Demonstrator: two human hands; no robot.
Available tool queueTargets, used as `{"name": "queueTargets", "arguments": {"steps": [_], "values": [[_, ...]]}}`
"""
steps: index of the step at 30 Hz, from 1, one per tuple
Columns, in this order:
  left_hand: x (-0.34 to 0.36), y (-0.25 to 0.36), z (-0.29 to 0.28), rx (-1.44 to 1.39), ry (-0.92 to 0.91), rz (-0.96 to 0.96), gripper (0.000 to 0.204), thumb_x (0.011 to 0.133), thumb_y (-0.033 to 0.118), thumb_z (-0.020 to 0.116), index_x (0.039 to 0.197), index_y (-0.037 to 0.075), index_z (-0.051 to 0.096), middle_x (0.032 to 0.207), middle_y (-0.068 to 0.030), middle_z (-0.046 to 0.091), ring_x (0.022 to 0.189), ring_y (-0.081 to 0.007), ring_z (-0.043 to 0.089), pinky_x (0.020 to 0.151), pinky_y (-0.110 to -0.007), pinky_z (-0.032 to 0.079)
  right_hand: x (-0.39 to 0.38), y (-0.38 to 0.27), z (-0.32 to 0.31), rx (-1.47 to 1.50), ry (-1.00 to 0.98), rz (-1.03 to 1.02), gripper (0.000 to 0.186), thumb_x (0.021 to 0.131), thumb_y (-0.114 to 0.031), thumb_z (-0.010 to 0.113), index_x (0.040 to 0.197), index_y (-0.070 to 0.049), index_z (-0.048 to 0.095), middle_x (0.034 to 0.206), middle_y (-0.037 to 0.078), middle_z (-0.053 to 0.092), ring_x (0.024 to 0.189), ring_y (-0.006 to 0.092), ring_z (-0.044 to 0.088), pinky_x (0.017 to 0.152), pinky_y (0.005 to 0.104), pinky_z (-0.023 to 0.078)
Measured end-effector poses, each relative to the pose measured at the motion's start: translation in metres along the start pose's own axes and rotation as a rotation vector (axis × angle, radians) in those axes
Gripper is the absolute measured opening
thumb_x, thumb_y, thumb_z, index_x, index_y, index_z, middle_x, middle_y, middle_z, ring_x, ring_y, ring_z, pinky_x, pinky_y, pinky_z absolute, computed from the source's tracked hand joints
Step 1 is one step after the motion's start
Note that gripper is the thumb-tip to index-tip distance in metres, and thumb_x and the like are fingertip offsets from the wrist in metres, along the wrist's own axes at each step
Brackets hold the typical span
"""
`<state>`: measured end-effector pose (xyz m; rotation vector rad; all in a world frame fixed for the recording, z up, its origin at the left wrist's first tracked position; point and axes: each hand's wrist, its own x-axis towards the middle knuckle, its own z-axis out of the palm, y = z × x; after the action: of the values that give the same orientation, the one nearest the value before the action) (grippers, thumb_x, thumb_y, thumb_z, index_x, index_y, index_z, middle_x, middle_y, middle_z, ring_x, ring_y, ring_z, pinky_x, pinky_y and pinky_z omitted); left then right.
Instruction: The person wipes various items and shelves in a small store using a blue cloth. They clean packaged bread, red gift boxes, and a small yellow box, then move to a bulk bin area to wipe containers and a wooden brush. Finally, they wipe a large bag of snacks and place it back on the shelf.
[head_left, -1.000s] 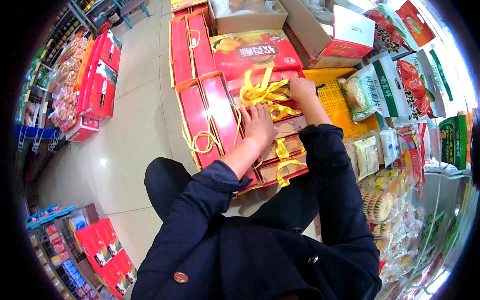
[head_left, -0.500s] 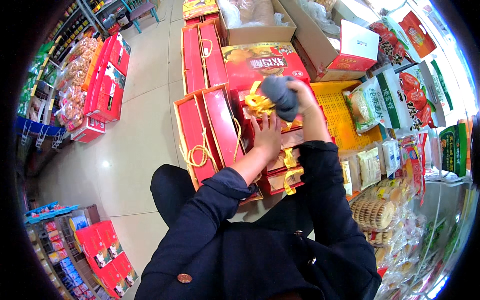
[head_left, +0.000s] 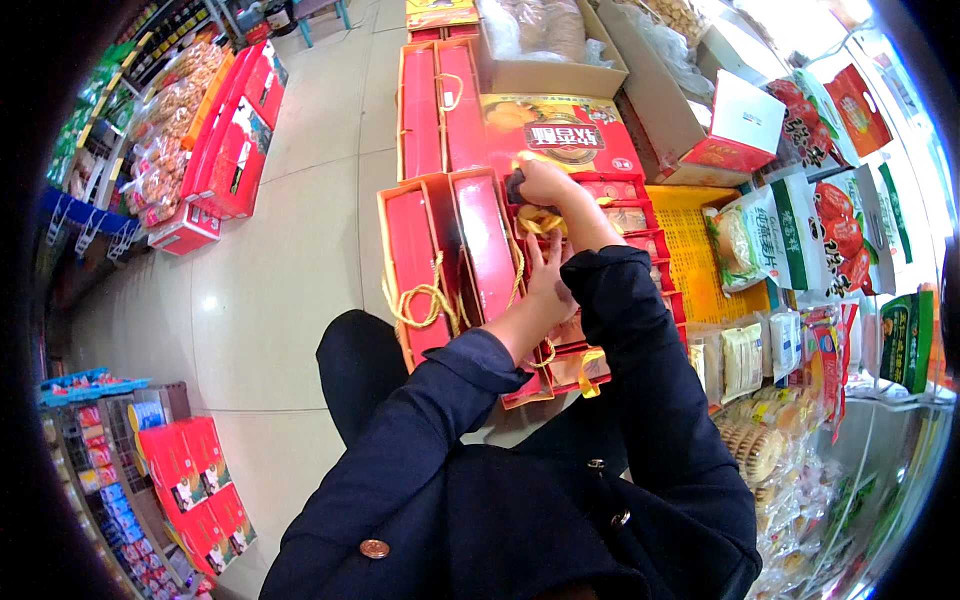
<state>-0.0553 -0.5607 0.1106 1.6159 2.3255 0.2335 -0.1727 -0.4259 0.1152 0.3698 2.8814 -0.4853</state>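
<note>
My right hand (head_left: 541, 182) grips a dark grey cloth (head_left: 514, 188) over the yellow ribbons (head_left: 541, 220) on a row of red boxes (head_left: 624, 190), just in front of a flat red-and-yellow carton (head_left: 556, 135). Just below, my left hand (head_left: 548, 275) rests on those boxes with its fingers spread near the ribbons. Tall red gift boxes (head_left: 483, 240) with gold cord handles stand immediately left of my hands. The cloth is mostly hidden behind my right hand and the ribbons.
A yellow crate (head_left: 700, 230) and bagged foods (head_left: 745, 240) are on the right, open cardboard boxes (head_left: 655, 120) behind. On the left, tiled floor (head_left: 290, 300) runs between shelves and stacked red cartons (head_left: 225, 170). My bent leg (head_left: 350, 375) is beside the gift boxes.
A dark cloth has appeared in my right hand and was moved left to the back of the ribbons. My left hand stays on the boxes; the view has shifted slightly.
</note>
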Motion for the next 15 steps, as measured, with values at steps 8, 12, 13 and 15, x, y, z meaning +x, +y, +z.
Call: {"name": "queueTargets", "arguments": {"steps": [8, 12, 13, 15], "values": [[-0.003, -0.018, 0.019, -0.076, 0.241, -0.128, 0.068, 0.073, 0.028, 0.056, 0.137, 0.014, 0.039, 0.148, -0.0199, 0.019, 0.137, -0.0434, 0.008, 0.101, -0.071, 0.001, -0.049, -0.055, -0.065, 1.008, 0.303, 0.036, 0.019, 0.079, -0.008, 0.051, 0.090, 0.001, 0.063, 0.070, 0.007, 0.063, 0.055, 0.0150, 0.058, 0.049, 0.0270, 0.046], [-0.060, 0.006, -0.014, -0.250, 0.241, 0.289, 0.056, 0.075, 0.018, 0.054, 0.128, 0.004, 0.045, 0.135, -0.0185, 0.041, 0.128, -0.0398, 0.031, 0.104, -0.060, 0.020, -0.046, -0.075, -0.044, 0.133, 0.404, -0.297, 0.026, 0.073, -0.016, 0.058, 0.096, -0.005, 0.063, 0.085, 0.015, 0.066, 0.087, 0.0339, 0.061, 0.077, 0.0427, 0.047], [-0.073, 0.011, -0.030, -0.250, 0.103, 0.319, 0.049, 0.073, 0.010, 0.056, 0.120, -0.002, 0.048, 0.121, -0.0206, 0.049, 0.113, -0.0403, 0.043, 0.098, -0.052, 0.031, -0.040, -0.066, -0.031, -0.048, 0.334, -0.279, 0.026, 0.074, -0.016, 0.058, 0.097, -0.007, 0.063, 0.090, 0.013, 0.066, 0.093, 0.0323, 0.059, 0.080, 0.0439, 0.046], [-0.123, -0.013, -0.016, -0.325, 0.686, 0.102, 0.042, 0.074, 0.007, 0.058, 0.113, -0.005, 0.050, 0.113, -0.0232, 0.049, 0.104, -0.0408, 0.046, 0.092, -0.049, 0.034, -0.034, -0.061, 0.004, -0.175, 0.302, -0.320, 0.024, 0.075, -0.017, 0.058, 0.097, -0.011, 0.062, 0.105, 0.008, 0.063, 0.104, 0.0294, 0.055, 0.084, 0.0449, 0.043]]}}
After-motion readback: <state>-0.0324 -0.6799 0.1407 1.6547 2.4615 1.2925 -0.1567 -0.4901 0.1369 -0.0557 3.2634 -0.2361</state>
